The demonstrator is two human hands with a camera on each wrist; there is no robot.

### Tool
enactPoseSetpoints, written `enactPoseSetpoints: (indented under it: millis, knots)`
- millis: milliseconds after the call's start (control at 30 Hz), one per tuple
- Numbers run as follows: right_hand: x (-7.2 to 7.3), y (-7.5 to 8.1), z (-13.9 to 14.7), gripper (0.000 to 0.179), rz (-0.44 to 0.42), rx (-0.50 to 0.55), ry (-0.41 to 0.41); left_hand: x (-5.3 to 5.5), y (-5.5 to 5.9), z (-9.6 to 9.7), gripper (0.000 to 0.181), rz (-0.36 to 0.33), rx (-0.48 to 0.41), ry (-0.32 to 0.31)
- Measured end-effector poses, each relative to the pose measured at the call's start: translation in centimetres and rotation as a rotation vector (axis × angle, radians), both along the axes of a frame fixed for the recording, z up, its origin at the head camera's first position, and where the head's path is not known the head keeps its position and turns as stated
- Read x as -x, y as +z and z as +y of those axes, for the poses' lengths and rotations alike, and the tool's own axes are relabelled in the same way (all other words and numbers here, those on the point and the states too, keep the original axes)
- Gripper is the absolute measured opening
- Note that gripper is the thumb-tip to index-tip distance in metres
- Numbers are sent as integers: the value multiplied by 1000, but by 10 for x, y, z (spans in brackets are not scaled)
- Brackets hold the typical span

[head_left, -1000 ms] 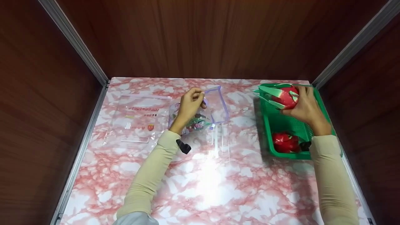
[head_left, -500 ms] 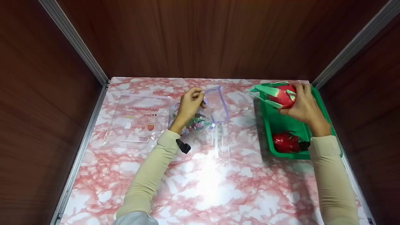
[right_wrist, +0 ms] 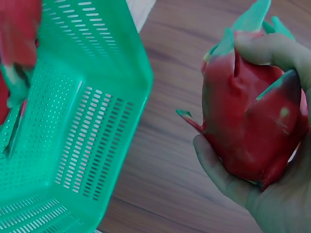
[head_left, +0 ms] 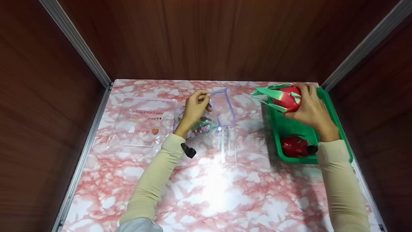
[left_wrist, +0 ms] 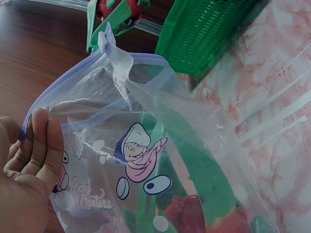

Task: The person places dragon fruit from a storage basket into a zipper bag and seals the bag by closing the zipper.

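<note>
My right hand [head_left: 309,108] grips a red dragon fruit [head_left: 288,98] with long green leaves, raised over the back of the green basket [head_left: 276,141]. In the right wrist view the thumb and fingers wrap round the dragon fruit [right_wrist: 252,111]. My left hand [head_left: 196,108] pinches the purple-edged mouth of a clear zip bag [head_left: 225,109], which stands open toward the right. Through the printed plastic of the zip bag [left_wrist: 112,131], the left wrist view shows red and green dragon fruit [left_wrist: 187,213] inside.
Another dragon fruit [head_left: 293,146] lies at the near end of the basket. A second clear zip bag [head_left: 141,125], printed with red lettering, lies flat on the table at the left. Dark wood-look walls [head_left: 206,38] enclose the marbled table [head_left: 206,193] at the back and sides.
My right hand has carried the dragon fruit a little to the left and upward over the basket. The left hand and the zip bag have stayed in place.
</note>
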State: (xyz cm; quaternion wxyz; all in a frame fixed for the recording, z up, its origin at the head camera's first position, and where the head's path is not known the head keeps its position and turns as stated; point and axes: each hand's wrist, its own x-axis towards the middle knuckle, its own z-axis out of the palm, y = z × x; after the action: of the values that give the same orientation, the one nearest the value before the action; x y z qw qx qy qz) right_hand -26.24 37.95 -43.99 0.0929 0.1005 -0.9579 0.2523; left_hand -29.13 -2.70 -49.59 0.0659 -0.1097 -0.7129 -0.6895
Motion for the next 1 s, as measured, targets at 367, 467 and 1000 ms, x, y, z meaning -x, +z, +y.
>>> enactPoseSetpoints:
  millis: [367,467,1000]
  knots:
    - [-2,2,-11,100,50,9,48,0,0,2,16,1,5,14]
    - [-2,1,-15,101,59,7,52,0,0,2,16,-6,-1,16]
    - [-3,0,-31,102,103,26,111,0,-1,1,17,-3,8,20]
